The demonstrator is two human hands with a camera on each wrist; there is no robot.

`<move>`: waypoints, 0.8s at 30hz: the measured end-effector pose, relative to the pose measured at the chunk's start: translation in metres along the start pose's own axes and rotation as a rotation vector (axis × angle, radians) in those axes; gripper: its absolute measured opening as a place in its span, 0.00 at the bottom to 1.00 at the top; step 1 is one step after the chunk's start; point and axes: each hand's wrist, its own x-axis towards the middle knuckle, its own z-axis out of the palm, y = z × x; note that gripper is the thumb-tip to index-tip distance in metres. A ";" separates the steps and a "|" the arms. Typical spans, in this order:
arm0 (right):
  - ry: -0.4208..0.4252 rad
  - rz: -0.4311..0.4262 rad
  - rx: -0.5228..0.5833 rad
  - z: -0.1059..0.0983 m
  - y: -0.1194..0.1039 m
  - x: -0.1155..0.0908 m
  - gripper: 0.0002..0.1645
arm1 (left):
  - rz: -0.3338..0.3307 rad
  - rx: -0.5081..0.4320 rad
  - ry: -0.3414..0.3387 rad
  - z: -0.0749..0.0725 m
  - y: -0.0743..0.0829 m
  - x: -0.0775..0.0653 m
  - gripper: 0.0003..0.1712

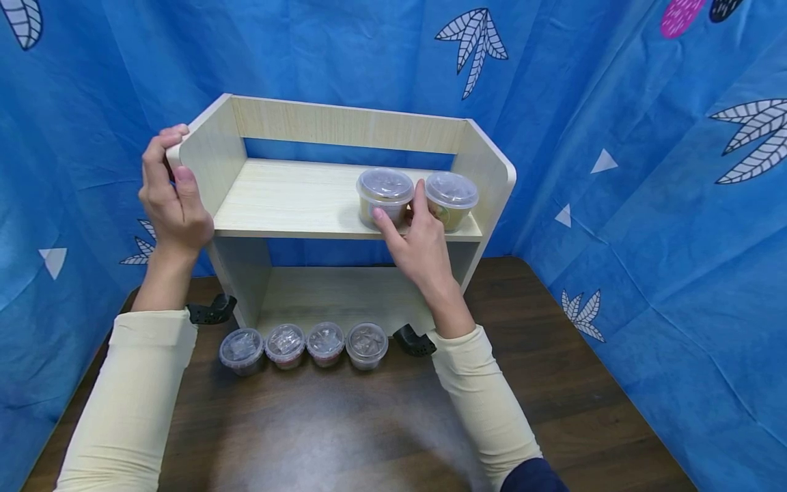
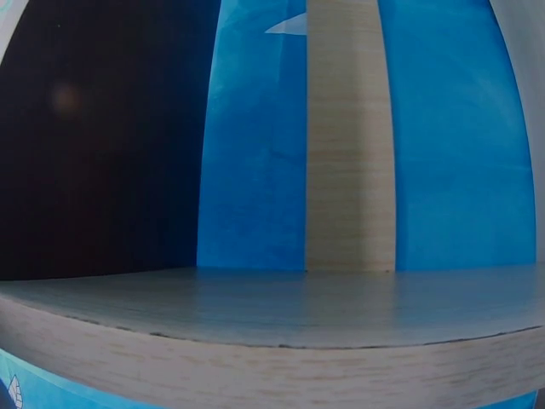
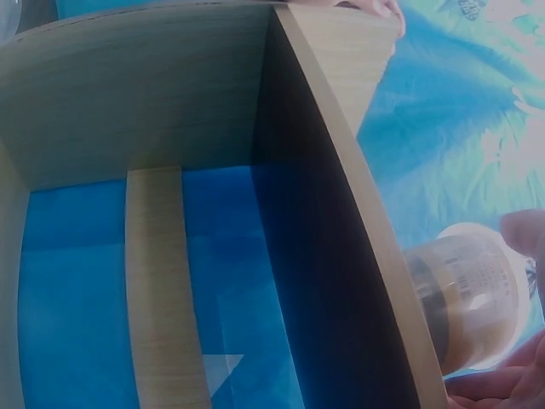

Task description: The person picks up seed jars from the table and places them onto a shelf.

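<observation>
A pale wooden two-tier shelf [image 1: 295, 191] stands on the table. My left hand [image 1: 175, 195] grips the front edge of its left side panel, thumb inside and fingers outside. On the upper board, toward the right, my right hand [image 1: 421, 246] holds a clear lidded plastic cup [image 1: 385, 186] with yellowish contents, its thumb at the front and its index finger along the right side. That same cup [image 3: 473, 294] shows between thumb and fingers in the right wrist view. Just to its right sits a similar lidded cup [image 1: 451, 195]. The left wrist view shows shelf panels, not the hand.
Several small lidded cups stand in a row on the dark wood table [image 1: 307, 437] before the lower board, from the leftmost cup [image 1: 242, 348] to the rightmost cup [image 1: 367, 344]. Blue patterned cloth [image 1: 344, 48] hangs behind and at both sides.
</observation>
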 end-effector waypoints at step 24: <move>0.042 0.001 0.022 -0.010 0.002 -0.034 0.44 | -0.007 0.006 0.006 0.000 0.003 0.000 0.24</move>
